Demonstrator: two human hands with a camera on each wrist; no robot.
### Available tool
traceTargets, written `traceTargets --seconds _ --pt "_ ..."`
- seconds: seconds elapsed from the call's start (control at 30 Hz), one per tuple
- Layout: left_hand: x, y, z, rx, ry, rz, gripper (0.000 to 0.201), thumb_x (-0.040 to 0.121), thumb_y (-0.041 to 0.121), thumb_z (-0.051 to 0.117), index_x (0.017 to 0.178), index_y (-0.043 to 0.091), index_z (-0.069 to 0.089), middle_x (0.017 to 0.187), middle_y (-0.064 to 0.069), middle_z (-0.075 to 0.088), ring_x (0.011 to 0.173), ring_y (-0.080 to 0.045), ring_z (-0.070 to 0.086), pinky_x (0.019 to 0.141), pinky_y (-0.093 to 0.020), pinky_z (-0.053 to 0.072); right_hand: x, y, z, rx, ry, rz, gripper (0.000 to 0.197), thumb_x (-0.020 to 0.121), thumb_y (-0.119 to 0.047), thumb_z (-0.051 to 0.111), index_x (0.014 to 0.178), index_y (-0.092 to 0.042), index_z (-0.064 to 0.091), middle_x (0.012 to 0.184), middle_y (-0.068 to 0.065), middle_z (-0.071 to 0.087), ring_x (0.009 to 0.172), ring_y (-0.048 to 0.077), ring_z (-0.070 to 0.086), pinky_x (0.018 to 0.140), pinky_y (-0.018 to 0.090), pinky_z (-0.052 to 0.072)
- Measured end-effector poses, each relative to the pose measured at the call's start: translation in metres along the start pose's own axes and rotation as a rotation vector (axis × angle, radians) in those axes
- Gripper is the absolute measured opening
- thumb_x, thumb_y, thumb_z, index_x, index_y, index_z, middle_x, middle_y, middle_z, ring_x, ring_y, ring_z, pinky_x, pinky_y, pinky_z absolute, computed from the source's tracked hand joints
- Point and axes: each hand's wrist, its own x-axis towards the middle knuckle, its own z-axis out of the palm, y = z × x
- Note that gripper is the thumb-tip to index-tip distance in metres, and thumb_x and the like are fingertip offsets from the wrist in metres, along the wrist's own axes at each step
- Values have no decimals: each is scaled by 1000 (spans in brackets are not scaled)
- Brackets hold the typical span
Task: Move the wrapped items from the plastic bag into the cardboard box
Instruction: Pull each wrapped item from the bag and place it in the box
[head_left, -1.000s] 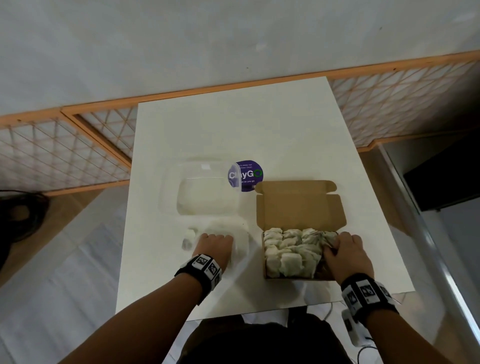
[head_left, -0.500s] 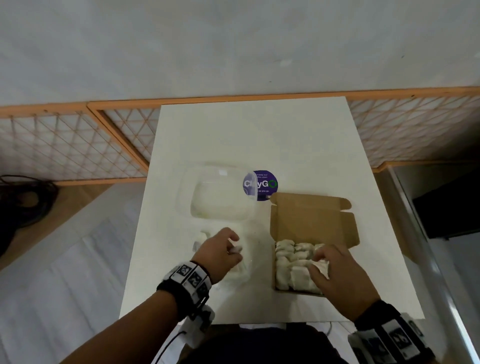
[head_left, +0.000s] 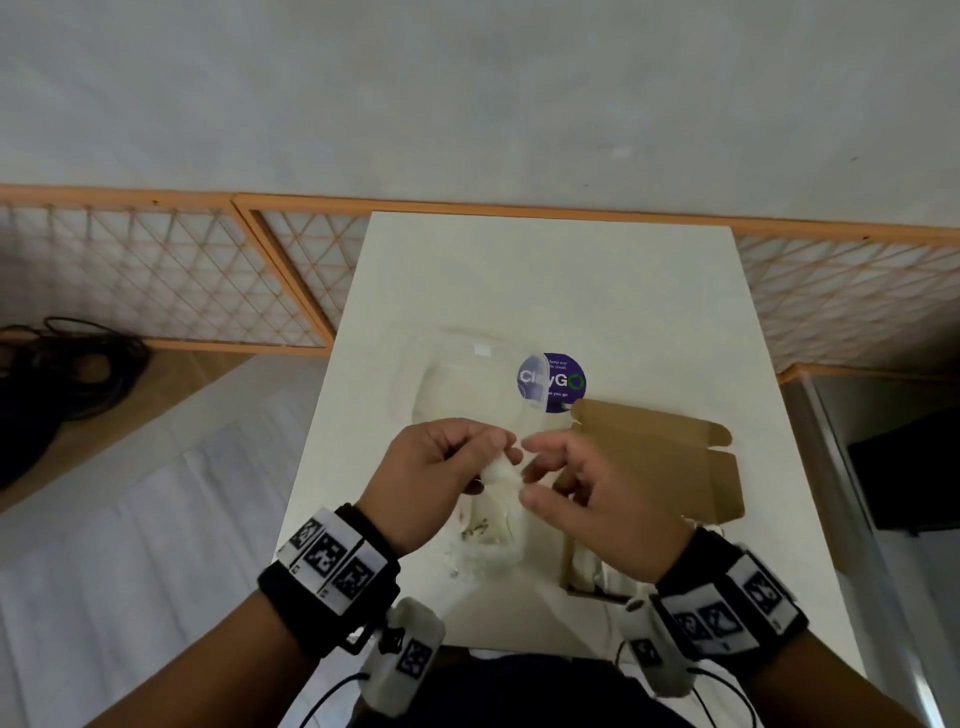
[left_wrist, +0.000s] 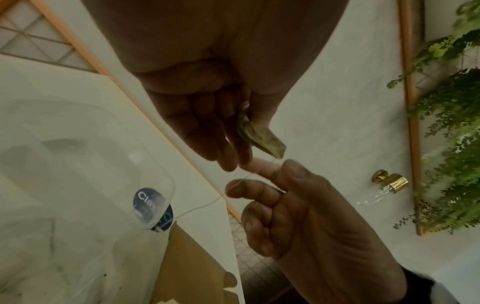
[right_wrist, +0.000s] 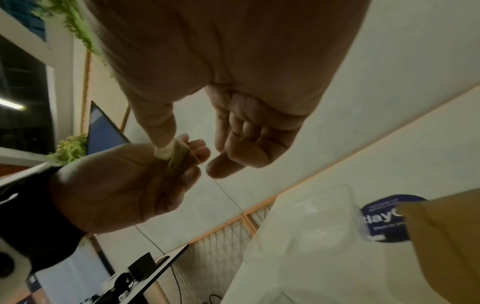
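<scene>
1. We see a small white wrapped item (head_left: 497, 469), a flat sachet with a thin string (left_wrist: 207, 202) trailing from it, raised above the white surface (head_left: 519, 291) between the two hands.
2. In the left wrist view its long axis runs slantwise, one corner poking out past the fingertips toward the right hand (head_left: 597, 499); which end is its top we cannot tell.
3. The left hand (head_left: 431, 478) has its fingers (left_wrist: 223, 144) curled in, thumb pinching the sachet against them.
4. The right hand's fingers (right_wrist: 233, 156) are loosely bent, tips just beside the sachet; the string crosses them, but whether they actually pinch it we cannot tell.
5. The crumpled clear plastic bag (head_left: 488, 540) lies near the surface's front edge, below the hands.
6. The open brown cardboard box (head_left: 654, 457) sits toward the right edge with its lid flap laid back; white wrapped pieces (head_left: 587, 569) show in its near end.
7. A clear plastic container (head_left: 467, 384) rests mid-surface, partly over a round purple sticker (head_left: 558, 382).
</scene>
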Motion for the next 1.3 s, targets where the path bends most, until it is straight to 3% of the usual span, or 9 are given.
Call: traceTargets --seconds 0.17,0.3,0.4,0.57,0.77,0.93,1.03,1.1,1.3 --pt "-1 2 -2 27 63 -55 25 105 26 56 102 12 77 95 -5 81 85 -19 79 73 -34 57 5 -14 15 -153 34 -128 65 78 -57 76 134 -48 44 108 -19 58 78 14 61 68 23 48" --pt "-2 -3 -3 26 86 -79 28 104 25 58 95 8 78 86 -14 78 76 -16 75 76 -42 58 6 -20 20 -207 123 -234 38 90 -43 73 125 -41 59 101 -17 56 75 15 60 66 21 48" --pt "-5 -4 -1 22 68 -67 28 105 25 58 93 9 78 86 -9 79 82 -20 77 76 -39 58 8 -22 22 -245 176 -305 7 99 -26 68 105 -27 71 94 -15 61 83 15 62 70 26 50" --pt "-8 -6 2 24 51 -8 28 105 24 56 94 8 75 87 -9 78 82 -18 73 77 -37 56 9 -28 18 38 152 -197 11 102 -10 62 94 -12 69 86 -2 74 75 12 68 68 26 53" --pt "-13 -6 1 -61 12 72 37 101 44 61 100 10 75 98 -14 77 97 -32 73 94 -47 58 9 -29 13 73 145 -80 20 105 -13 56 89 -9 67 63 -9 61 57 3 55 59 14 44" --pt "-13 -12 -1 -44 75 161 10 95 20 71 95 11 76 89 -13 76 83 -30 71 76 -41 58 11 -24 18 -2 53 -57 22 108 -24 52 92 -20 67 66 0 66 59 8 59 61 24 47" --pt "-14 -10 -3 -46 102 151 9 99 10 67 92 5 71 80 -14 74 73 -30 69 69 -32 57 11 -27 21 114 -22 0 23 109 -28 47 98 -18 65 83 3 71 63 24 65 60 37 50" --pt "-15 -9 -5 -36 146 144 12 99 10 66 90 3 68 74 -11 72 67 -23 67 66 -30 55 11 -31 22 190 -96 63 24 110 -29 45 104 -14 63 91 5 75 63 27 64 60 36 49" --pt "-13 -9 -17 71 190 129 8 101 14 64 94 13 68 76 -8 74 72 -26 70 71 -31 57 11 -29 15 -40 -152 8 15 107 -22 55 105 -20 70 66 -20 60 61 -1 52 64 18 41"
